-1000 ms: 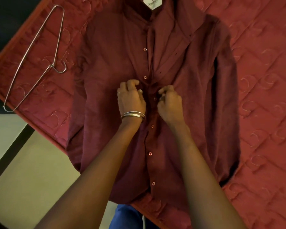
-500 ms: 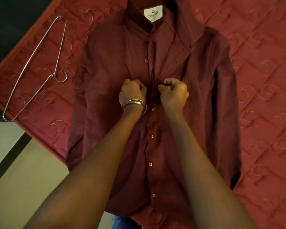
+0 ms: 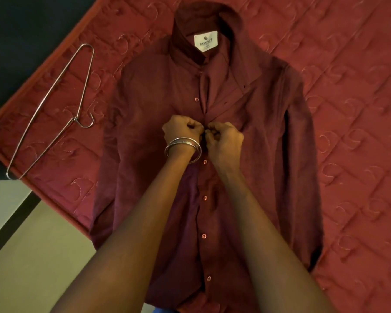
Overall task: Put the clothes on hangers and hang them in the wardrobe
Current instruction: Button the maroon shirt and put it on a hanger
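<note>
A maroon button-up shirt (image 3: 145, 136) lies flat, front up, on a red quilted mattress (image 3: 348, 109), collar away from me with a white label showing. My left hand (image 3: 182, 129), with metal bangles at the wrist, and my right hand (image 3: 224, 137) pinch the shirt's front placket together at chest height. The buttons below my hands are closed; the part above, up to the collar, lies open. A bare metal wire hanger (image 3: 54, 109) rests on the mattress to the left of the shirt, apart from both hands.
The mattress corner ends at the left, with a dark area (image 3: 20, 30) beyond it and pale floor (image 3: 32, 256) with a dark stripe below. A bit of blue fabric (image 3: 163, 310) shows at the bottom edge.
Both hands have moved up the placket toward the collar and come closer together, fingers pinched on the fabric. The view has shifted, so the collar shows in full.
</note>
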